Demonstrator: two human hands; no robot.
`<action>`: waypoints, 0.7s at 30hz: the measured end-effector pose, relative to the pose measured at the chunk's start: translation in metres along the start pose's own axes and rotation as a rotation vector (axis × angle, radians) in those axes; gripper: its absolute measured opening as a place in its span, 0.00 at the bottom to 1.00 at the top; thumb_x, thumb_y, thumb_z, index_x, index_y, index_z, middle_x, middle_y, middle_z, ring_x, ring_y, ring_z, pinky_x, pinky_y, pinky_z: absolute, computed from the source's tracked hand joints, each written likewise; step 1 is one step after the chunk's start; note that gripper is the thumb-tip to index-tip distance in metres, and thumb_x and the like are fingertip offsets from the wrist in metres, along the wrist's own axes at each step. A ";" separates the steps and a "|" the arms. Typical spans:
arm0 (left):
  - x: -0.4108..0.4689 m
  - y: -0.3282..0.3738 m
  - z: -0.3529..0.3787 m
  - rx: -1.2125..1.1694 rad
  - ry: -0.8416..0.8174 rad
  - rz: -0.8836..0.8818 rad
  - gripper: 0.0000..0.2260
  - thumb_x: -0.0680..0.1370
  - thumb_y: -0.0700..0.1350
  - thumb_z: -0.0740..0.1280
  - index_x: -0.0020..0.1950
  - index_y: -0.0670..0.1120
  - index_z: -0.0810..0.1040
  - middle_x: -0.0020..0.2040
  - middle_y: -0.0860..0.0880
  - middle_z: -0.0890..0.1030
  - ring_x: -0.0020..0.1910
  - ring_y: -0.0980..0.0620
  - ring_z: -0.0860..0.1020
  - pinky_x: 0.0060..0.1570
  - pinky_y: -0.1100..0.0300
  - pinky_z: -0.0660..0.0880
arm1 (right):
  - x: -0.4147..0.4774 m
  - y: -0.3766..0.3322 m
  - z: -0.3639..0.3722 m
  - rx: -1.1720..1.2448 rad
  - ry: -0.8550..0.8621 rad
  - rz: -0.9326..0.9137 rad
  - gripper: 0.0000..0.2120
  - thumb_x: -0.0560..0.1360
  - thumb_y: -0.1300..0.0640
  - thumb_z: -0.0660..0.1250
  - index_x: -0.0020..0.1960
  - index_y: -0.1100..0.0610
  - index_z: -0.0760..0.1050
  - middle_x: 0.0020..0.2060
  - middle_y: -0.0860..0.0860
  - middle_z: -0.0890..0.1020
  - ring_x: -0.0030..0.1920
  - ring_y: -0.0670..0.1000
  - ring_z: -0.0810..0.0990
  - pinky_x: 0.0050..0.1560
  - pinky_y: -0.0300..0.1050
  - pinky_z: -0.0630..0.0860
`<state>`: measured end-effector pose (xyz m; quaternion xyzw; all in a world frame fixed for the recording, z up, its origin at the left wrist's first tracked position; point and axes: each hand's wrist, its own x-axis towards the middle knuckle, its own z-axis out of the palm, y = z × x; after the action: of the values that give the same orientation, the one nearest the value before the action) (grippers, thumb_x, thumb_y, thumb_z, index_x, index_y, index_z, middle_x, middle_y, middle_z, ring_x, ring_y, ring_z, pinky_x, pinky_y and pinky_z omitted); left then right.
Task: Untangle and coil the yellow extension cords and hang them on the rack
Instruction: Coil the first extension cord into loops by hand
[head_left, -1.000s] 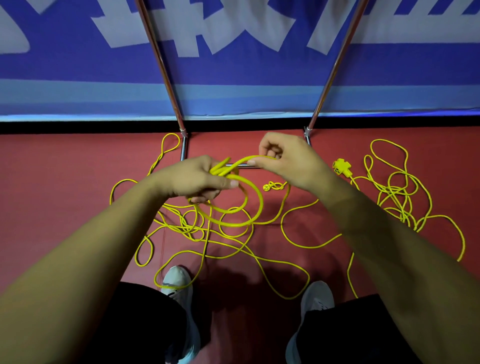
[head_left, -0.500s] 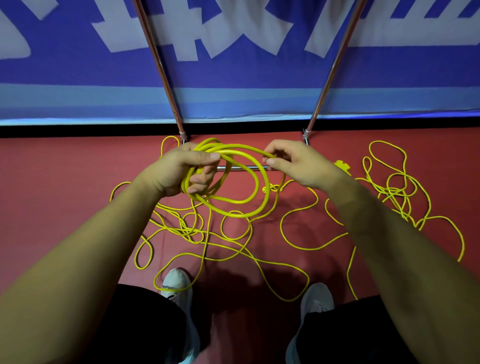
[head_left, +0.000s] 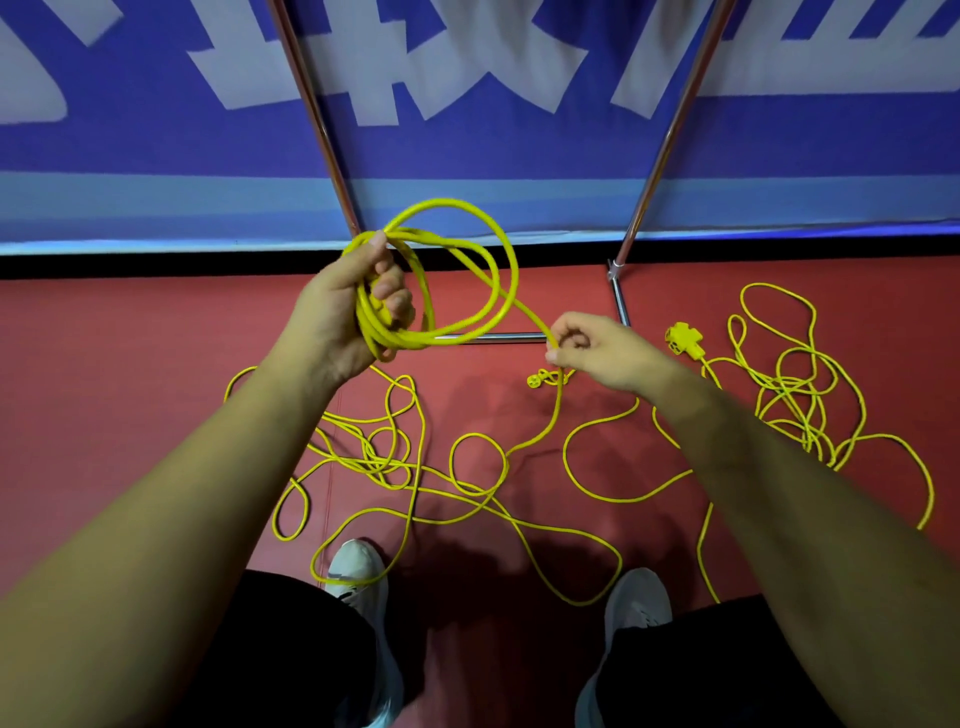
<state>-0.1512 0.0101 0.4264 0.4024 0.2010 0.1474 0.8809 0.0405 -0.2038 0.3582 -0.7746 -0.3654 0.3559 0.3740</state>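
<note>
Fingers of the left hand (head_left: 345, 304) curl round a coil of yellow cord (head_left: 457, 275) held above the red floor (head_left: 130, 374) — the right hand (head_left: 597, 351) pinches its trailing strand. Loose tangles (head_left: 426, 478) sprawl below, near the rack's bars (head_left: 621, 299) — socket block (head_left: 681, 338) right.

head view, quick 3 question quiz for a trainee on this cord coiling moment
1. True or false: the left hand grips the coil of yellow cord.
2. The right hand holds the cord strand leading from the coil: a) pinched between thumb and fingers, b) under a flat palm, c) not at all?
3. Fill in: the yellow socket block lies on the red ___.
Key: 1 true; 2 a; 3 floor.
</note>
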 end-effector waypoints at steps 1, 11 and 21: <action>0.000 0.001 0.001 -0.046 0.040 0.020 0.14 0.81 0.49 0.60 0.36 0.48 0.69 0.25 0.52 0.68 0.25 0.55 0.70 0.26 0.65 0.66 | 0.000 0.001 0.004 0.040 -0.026 0.028 0.07 0.78 0.62 0.68 0.43 0.56 0.72 0.32 0.51 0.77 0.33 0.47 0.77 0.38 0.38 0.73; 0.005 -0.001 0.009 -0.026 0.323 0.165 0.10 0.81 0.41 0.64 0.40 0.47 0.72 0.29 0.53 0.71 0.29 0.54 0.73 0.32 0.63 0.70 | -0.005 -0.019 0.055 0.231 0.016 0.236 0.13 0.83 0.52 0.58 0.48 0.57 0.78 0.27 0.50 0.66 0.23 0.46 0.61 0.24 0.37 0.61; 0.004 -0.009 0.011 0.055 0.291 0.265 0.10 0.81 0.39 0.64 0.40 0.45 0.70 0.30 0.50 0.68 0.28 0.53 0.69 0.30 0.62 0.68 | -0.024 -0.063 0.093 -0.071 -0.377 0.160 0.16 0.82 0.59 0.57 0.61 0.69 0.74 0.31 0.51 0.71 0.30 0.53 0.68 0.29 0.43 0.68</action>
<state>-0.1415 -0.0010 0.4254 0.4237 0.2755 0.3129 0.8041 -0.0666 -0.1659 0.3748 -0.7336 -0.3783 0.5101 0.2421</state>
